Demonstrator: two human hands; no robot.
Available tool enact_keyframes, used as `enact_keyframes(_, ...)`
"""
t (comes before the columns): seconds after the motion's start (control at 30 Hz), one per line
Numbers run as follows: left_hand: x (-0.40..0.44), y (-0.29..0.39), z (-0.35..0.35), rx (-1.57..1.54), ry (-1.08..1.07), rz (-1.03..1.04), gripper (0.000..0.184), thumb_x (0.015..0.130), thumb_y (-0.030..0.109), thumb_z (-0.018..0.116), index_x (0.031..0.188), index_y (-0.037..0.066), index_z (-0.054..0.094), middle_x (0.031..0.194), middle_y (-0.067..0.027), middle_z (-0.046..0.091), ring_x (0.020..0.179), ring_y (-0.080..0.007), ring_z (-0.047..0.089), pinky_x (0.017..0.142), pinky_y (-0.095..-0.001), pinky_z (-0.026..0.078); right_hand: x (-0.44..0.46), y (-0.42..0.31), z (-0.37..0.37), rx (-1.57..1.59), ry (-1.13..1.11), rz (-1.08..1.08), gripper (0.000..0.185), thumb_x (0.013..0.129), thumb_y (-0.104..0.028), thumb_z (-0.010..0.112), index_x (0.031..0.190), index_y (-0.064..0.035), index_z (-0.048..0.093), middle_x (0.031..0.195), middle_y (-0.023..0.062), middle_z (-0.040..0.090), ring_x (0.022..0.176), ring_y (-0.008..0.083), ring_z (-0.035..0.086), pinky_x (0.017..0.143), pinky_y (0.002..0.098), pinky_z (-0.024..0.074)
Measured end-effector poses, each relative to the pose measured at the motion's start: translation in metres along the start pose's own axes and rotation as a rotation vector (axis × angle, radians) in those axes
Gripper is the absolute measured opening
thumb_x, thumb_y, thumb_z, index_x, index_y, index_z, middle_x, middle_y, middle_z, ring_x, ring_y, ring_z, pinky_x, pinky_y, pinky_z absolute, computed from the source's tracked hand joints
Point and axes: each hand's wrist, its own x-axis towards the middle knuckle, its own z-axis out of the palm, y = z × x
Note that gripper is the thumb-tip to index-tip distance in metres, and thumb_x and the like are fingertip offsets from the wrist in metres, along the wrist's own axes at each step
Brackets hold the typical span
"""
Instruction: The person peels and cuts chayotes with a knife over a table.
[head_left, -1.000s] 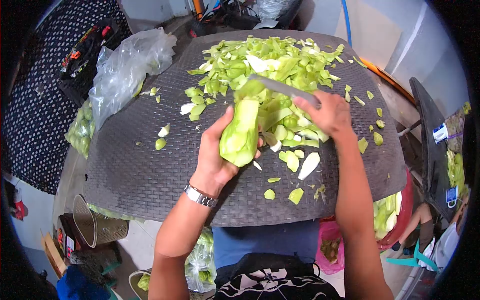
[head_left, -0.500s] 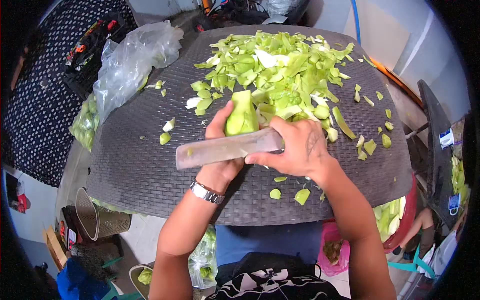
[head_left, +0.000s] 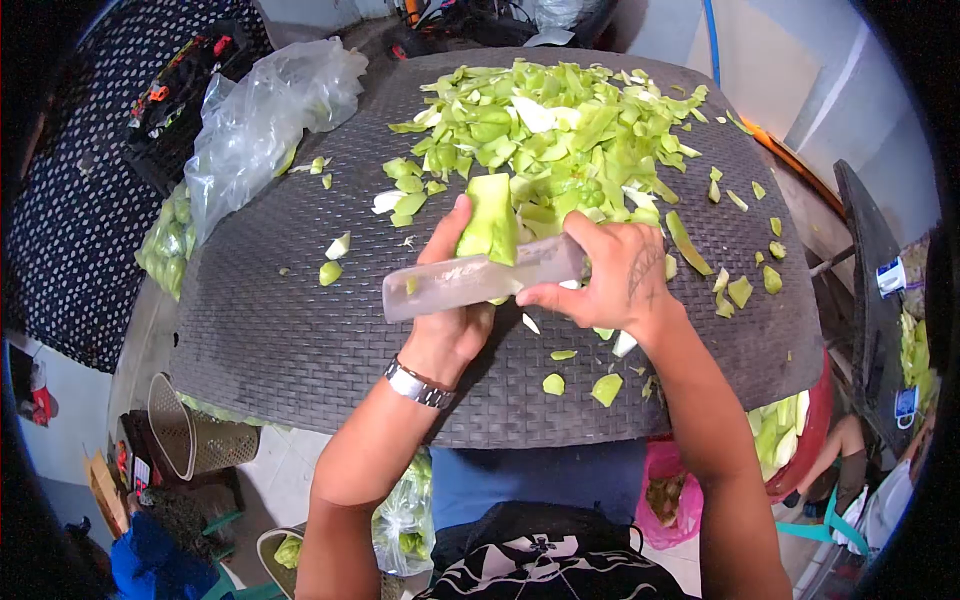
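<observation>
My left hand (head_left: 450, 315), with a metal watch at the wrist, is wrapped round a pale green peeled vegetable (head_left: 488, 222). In my right hand (head_left: 615, 275) is the handle end of a wide-bladed knife (head_left: 440, 288). The blade lies across the vegetable's lower part and hides some of it and of my left fingers. Beyond both hands a large heap of green peelings (head_left: 560, 125) covers the back of the dark woven table (head_left: 270, 345). Loose scraps (head_left: 606, 389) lie near the front edge.
A clear plastic bag (head_left: 270, 120) lies at the table's left, above a bag of green vegetables (head_left: 170, 245). Below the table are a beige basket (head_left: 215, 445), a pink bag (head_left: 665, 500) and a red tub (head_left: 815, 430) of pieces. Part of another person (head_left: 845, 450) shows at the right.
My right hand has brought the knife from the heap back over the vegetable. Since the middle frame the blade has shifted slightly up and to the right. The left hand keeps its hold.
</observation>
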Motion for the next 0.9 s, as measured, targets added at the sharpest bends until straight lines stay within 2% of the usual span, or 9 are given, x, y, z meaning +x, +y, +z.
enact_keyframes(0.1, 0.000, 0.002, -0.011, 0.130, -0.058, -0.042, 0.044, 0.105, 0.041, 0.055, 0.122, 0.001, 0.063, 0.100, -0.0132, 0.071, 0.078, -0.0292, 0.070, 0.067, -0.0403, 0.058, 0.009, 0.038, -0.004, -0.086, -0.012, 0.340, 0.073, 0.080, -0.080, 0.069, 0.078, -0.0067, 0.068, 0.066, 0.0171, 0.068, 0.065, 0.0387, 0.070, 0.063, 0.0485, 0.0552)
enact_keyframes(0.2, -0.003, 0.002, -0.001, 0.069, -0.042, -0.071, 0.047, 0.105, 0.043, 0.055, 0.122, 0.001, 0.063, 0.101, -0.0144, 0.071, 0.076, -0.0284, 0.070, 0.068, -0.0407, 0.059, 0.009, 0.062, -0.014, 0.008, 0.000, 0.483, 0.067, 0.090, -0.067, 0.068, 0.075, -0.0016, 0.063, 0.060, 0.0151, 0.058, 0.059, 0.0341, 0.062, 0.060, 0.0458, 0.0471)
enact_keyframes(0.23, -0.001, 0.001, 0.000, 0.060, -0.042, -0.071, 0.048, 0.105, 0.046, 0.055, 0.123, 0.002, 0.063, 0.102, -0.0147, 0.072, 0.081, -0.0272, 0.072, 0.072, -0.0398, 0.060, 0.010, 0.063, -0.017, 0.005, -0.061, 0.539, 0.074, 0.086, -0.075, 0.066, 0.071, -0.0029, 0.066, 0.064, 0.0182, 0.064, 0.066, 0.0378, 0.068, 0.065, 0.0483, 0.0523)
enact_keyframes(0.33, 0.005, 0.004, -0.007, 0.059, 0.001, -0.077, 0.050, 0.104, 0.048, 0.056, 0.125, 0.003, 0.063, 0.106, -0.0162, 0.072, 0.089, -0.0258, 0.073, 0.080, -0.0387, 0.060, 0.010, 0.044, -0.015, 0.025, 0.000, 0.499, 0.074, 0.086, -0.075, 0.067, 0.070, -0.0027, 0.065, 0.064, 0.0184, 0.064, 0.064, 0.0379, 0.067, 0.063, 0.0482, 0.0523)
enact_keyframes(0.37, 0.007, 0.003, -0.009, 0.086, 0.009, -0.036, 0.050, 0.104, 0.048, 0.056, 0.125, 0.003, 0.063, 0.107, -0.0162, 0.072, 0.091, -0.0254, 0.073, 0.082, -0.0383, 0.060, 0.008, 0.037, -0.013, 0.058, 0.001, 0.425, 0.066, 0.092, -0.066, 0.068, 0.076, -0.0013, 0.062, 0.058, 0.0150, 0.054, 0.057, 0.0307, 0.058, 0.058, 0.0440, 0.0440)
enact_keyframes(0.47, 0.010, -0.004, -0.008, 0.098, 0.022, 0.029, 0.052, 0.104, 0.048, 0.055, 0.126, 0.002, 0.063, 0.109, -0.0156, 0.072, 0.095, -0.0242, 0.072, 0.087, -0.0376, 0.059, 0.008, 0.009, -0.011, 0.161, -0.077, 0.328, 0.074, 0.082, -0.078, 0.069, 0.080, -0.0039, 0.068, 0.063, 0.0176, 0.065, 0.064, 0.0377, 0.070, 0.062, 0.0461, 0.0547)
enact_keyframes(0.57, 0.010, -0.003, -0.014, -0.023, -0.064, -0.073, 0.052, 0.103, 0.049, 0.052, 0.120, 0.002, 0.064, 0.106, -0.0124, 0.073, 0.094, -0.0232, 0.072, 0.089, -0.0385, 0.059, -0.001, -0.016, -0.004, 0.118, -0.129, 0.108, 0.078, 0.077, -0.081, 0.070, 0.095, -0.0052, 0.071, 0.064, 0.0168, 0.067, 0.066, 0.0369, 0.073, 0.064, 0.0459, 0.0569)
enact_keyframes(0.7, 0.010, -0.001, -0.017, 0.011, -0.117, -0.105, 0.049, 0.103, 0.050, 0.053, 0.111, 0.004, 0.067, 0.100, -0.0114, 0.072, 0.090, -0.0235, 0.073, 0.086, -0.0380, 0.060, -0.004, -0.028, 0.006, 0.156, -0.066, 0.020, 0.086, 0.072, -0.082, 0.072, 0.111, -0.0057, 0.069, 0.068, 0.0147, 0.070, 0.066, 0.0379, 0.073, 0.066, 0.0490, 0.0577)
enact_keyframes(0.9, 0.005, -0.003, -0.014, 0.052, -0.096, -0.046, 0.048, 0.103, 0.050, 0.054, 0.114, 0.005, 0.067, 0.100, -0.0115, 0.073, 0.092, -0.0232, 0.073, 0.087, -0.0378, 0.059, -0.005, -0.026, 0.006, 0.130, -0.027, -0.032, 0.081, 0.070, -0.081, 0.075, 0.101, -0.0060, 0.069, 0.065, 0.0137, 0.069, 0.061, 0.0357, 0.072, 0.061, 0.0467, 0.0574)
